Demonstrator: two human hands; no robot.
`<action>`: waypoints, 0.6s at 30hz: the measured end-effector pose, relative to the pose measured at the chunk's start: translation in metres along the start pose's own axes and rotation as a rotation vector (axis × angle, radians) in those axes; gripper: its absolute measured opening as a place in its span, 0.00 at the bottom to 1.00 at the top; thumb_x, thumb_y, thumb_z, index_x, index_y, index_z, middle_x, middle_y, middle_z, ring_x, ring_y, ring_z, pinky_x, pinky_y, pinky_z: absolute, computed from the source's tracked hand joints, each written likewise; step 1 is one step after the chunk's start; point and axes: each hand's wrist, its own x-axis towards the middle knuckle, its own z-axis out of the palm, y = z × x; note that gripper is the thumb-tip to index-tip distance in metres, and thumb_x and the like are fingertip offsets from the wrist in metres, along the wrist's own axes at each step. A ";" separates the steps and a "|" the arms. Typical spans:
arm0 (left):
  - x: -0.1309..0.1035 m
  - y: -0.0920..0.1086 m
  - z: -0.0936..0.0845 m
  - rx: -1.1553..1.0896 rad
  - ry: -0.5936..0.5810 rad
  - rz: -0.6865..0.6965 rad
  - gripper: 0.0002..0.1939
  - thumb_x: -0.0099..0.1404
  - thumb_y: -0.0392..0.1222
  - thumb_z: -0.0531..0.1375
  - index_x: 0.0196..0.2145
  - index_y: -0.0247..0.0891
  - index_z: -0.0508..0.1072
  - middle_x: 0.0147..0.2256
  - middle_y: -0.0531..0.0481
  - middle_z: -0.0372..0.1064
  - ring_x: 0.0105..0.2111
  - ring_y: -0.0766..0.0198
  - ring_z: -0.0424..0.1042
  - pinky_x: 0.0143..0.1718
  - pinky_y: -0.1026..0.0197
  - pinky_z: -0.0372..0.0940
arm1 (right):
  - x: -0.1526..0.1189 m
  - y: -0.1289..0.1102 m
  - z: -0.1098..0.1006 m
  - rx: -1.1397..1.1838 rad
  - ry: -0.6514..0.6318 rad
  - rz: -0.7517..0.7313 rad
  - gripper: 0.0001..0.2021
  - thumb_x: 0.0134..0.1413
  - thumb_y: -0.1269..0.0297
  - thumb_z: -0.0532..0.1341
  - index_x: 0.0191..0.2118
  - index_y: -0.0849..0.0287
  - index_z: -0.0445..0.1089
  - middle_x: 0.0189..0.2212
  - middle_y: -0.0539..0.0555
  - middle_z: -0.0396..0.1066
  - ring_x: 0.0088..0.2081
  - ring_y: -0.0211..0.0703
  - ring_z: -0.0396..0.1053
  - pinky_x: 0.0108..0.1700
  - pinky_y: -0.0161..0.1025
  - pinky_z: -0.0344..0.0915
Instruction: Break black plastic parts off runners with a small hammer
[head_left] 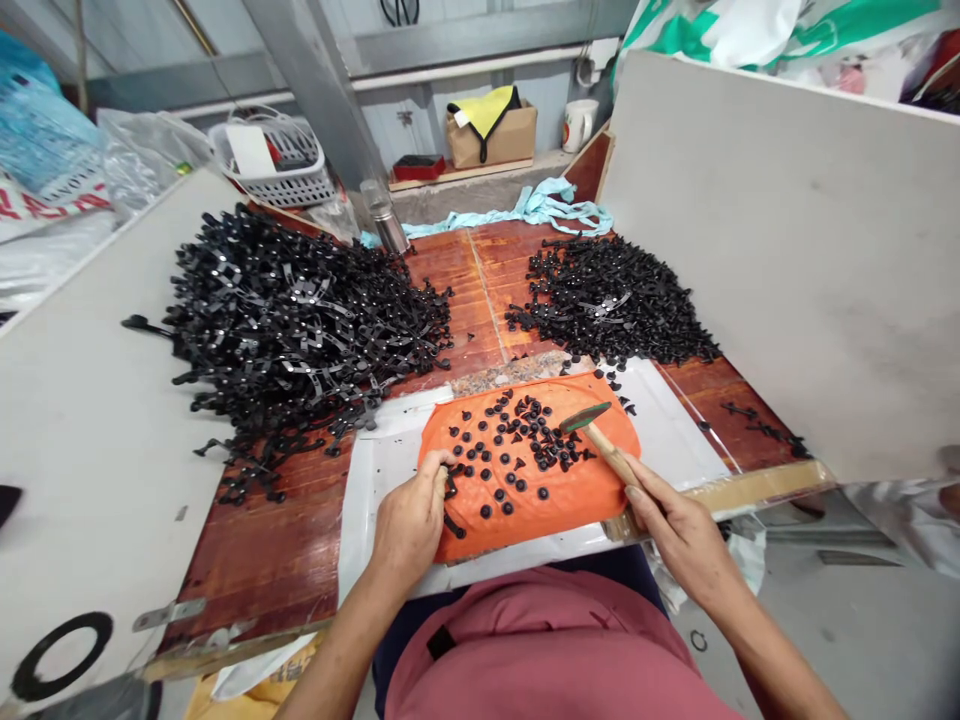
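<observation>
My right hand [679,525] is closed round the wooden handle of a small hammer [616,462]. Its greenish head hangs over the right part of an orange cloth-covered pad [555,510]. At the pad's left edge, my left hand [411,515] pinches a black strip-like part [451,488], most of which the fingers hide. Another black strip [453,526] lies just below it. Scattered across the pad are several small black round-headed pieces [534,430], densest close to the hammer head.
A tall heap of black jointed parts [300,320] rises on the left of the red-brown table [472,270], and a heap of small black pieces [622,300] on the right. Pale boards [780,250] wall both sides. Behind stand a metal-and-glass bottle [386,220], a basket [281,170] and a mug [579,126].
</observation>
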 end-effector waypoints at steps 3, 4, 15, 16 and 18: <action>0.001 0.002 0.001 0.071 -0.011 -0.005 0.18 0.75 0.43 0.43 0.52 0.45 0.69 0.28 0.54 0.76 0.28 0.60 0.77 0.31 0.63 0.60 | 0.000 0.000 0.001 -0.008 -0.015 -0.012 0.24 0.70 0.54 0.54 0.67 0.52 0.65 0.59 0.53 0.73 0.58 0.54 0.73 0.56 0.47 0.71; 0.001 0.003 0.001 0.091 -0.019 -0.007 0.18 0.75 0.43 0.44 0.52 0.45 0.70 0.28 0.54 0.76 0.29 0.60 0.77 0.31 0.63 0.60 | 0.000 0.000 0.001 -0.012 -0.020 -0.009 0.24 0.70 0.54 0.53 0.67 0.51 0.64 0.60 0.53 0.72 0.59 0.53 0.72 0.57 0.46 0.71; 0.004 0.009 0.000 0.129 -0.028 -0.062 0.17 0.75 0.40 0.49 0.53 0.46 0.73 0.39 0.52 0.82 0.37 0.59 0.81 0.37 0.62 0.64 | -0.001 -0.012 -0.004 -0.111 -0.028 -0.092 0.24 0.71 0.56 0.52 0.69 0.51 0.62 0.61 0.54 0.70 0.56 0.53 0.75 0.54 0.46 0.73; 0.003 0.010 0.000 0.145 -0.022 -0.060 0.17 0.75 0.40 0.49 0.54 0.46 0.73 0.39 0.52 0.82 0.37 0.59 0.81 0.36 0.62 0.64 | -0.001 -0.021 -0.006 -0.129 -0.036 -0.129 0.24 0.71 0.57 0.52 0.69 0.49 0.61 0.61 0.54 0.70 0.55 0.53 0.76 0.54 0.46 0.73; 0.002 0.011 0.000 0.191 -0.011 -0.051 0.18 0.75 0.39 0.49 0.55 0.46 0.73 0.39 0.51 0.83 0.37 0.59 0.81 0.35 0.62 0.64 | 0.001 -0.045 -0.008 -0.141 -0.094 -0.225 0.24 0.72 0.60 0.51 0.70 0.47 0.58 0.62 0.54 0.70 0.55 0.52 0.76 0.54 0.45 0.73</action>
